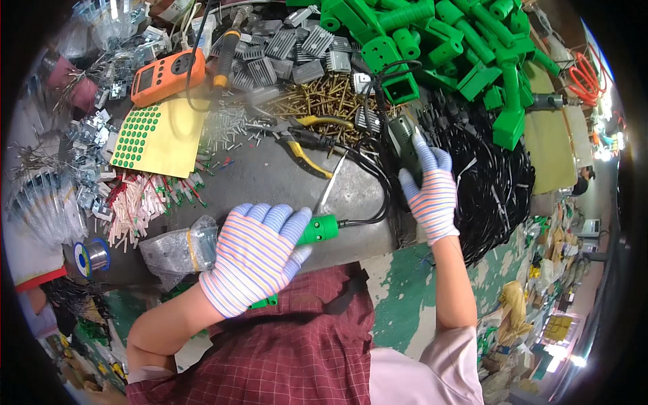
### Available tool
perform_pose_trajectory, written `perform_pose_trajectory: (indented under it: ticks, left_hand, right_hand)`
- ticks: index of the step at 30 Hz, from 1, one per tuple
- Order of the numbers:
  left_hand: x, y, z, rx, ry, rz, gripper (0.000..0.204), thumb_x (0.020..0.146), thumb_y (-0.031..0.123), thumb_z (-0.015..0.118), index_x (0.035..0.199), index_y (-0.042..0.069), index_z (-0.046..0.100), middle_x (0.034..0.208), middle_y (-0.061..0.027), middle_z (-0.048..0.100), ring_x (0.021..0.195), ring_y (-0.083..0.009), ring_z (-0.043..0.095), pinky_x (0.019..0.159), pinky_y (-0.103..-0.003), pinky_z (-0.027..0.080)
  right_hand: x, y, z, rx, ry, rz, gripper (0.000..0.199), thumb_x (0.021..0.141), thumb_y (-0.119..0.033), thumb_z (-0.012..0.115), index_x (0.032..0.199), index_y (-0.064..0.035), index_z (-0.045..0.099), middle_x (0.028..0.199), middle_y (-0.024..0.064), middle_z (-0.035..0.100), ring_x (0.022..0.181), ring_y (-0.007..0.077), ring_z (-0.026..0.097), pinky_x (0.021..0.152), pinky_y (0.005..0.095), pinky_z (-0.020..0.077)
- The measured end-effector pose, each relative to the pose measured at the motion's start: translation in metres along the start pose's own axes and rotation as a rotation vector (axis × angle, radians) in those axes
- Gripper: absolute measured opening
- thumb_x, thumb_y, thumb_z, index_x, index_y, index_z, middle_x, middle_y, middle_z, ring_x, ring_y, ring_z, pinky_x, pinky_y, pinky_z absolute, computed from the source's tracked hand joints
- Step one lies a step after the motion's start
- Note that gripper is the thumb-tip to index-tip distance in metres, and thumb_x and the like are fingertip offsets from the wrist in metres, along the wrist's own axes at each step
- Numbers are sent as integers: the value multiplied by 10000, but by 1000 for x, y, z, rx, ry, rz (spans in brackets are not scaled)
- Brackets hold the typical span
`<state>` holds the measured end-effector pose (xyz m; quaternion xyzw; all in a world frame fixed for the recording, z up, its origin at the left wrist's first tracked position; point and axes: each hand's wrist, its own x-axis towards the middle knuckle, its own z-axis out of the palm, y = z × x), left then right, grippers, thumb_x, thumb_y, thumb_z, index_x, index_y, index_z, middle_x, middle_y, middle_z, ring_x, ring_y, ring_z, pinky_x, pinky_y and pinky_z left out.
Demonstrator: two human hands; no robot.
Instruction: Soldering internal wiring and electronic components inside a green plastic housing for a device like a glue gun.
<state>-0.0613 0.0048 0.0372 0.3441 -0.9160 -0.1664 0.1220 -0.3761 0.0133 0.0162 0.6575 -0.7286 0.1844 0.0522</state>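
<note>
My left hand, in a striped glove, is wrapped round a green cylindrical housing near the bench's front edge. A black cord runs from the housing's right end and loops up past the pliers. My right hand, gloved alike, grips a dark grey oblong device, with the thumb on its left side and fingers along its right. The device's lower end is hidden by the hand. Between and beyond my hands lie yellow-and-black pliers and a white cable tie.
Green plastic housings are heaped at the far right, above a pile of black cords. Brass screws and grey finned blocks lie at the back. Leftward are an orange meter, a yellow sticker sheet and a solder spool.
</note>
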Motion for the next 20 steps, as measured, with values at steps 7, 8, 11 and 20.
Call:
perform_pose_trajectory:
  ticks: [7, 8, 11, 20]
  left_hand:
    - [0, 0, 10, 39, 16, -52, 496, 788, 333, 689, 1206, 72, 635, 950, -74, 604, 862, -267, 574, 791, -420, 434]
    - [3, 1, 10, 33, 0, -48, 495, 788, 334, 687, 1203, 69, 637, 928, -73, 598, 855, -264, 571, 786, -419, 433]
    - [2, 2, 11, 48, 21, -62, 497, 787, 336, 686, 1201, 66, 641, 894, -70, 582, 837, -258, 561, 770, -416, 427]
    - [2, -1, 17, 44, -9, -94, 519, 782, 343, 682, 1206, 46, 643, 912, -80, 564, 849, -265, 547, 760, -413, 418]
  right_hand:
    - [3, 19, 5, 293, -115, 65, 723, 844, -260, 762, 1477, -149, 431, 1169, 212, 639, 939, 347, 678, 859, 391, 536]
    - [3, 25, 11, 659, 18, 72, 595, 915, -159, 696, 1444, -57, 446, 1089, 124, 663, 935, 203, 648, 816, 369, 548]
    - [14, 1, -53, 1151, 58, 247, 474, 959, -184, 627, 1388, -47, 475, 1078, 109, 608, 944, 193, 602, 866, 359, 528]
    - [-4, -112, -51, 1692, 42, -95, 706, 883, -141, 594, 1509, -26, 290, 869, 58, 483, 763, 194, 487, 787, 390, 420]
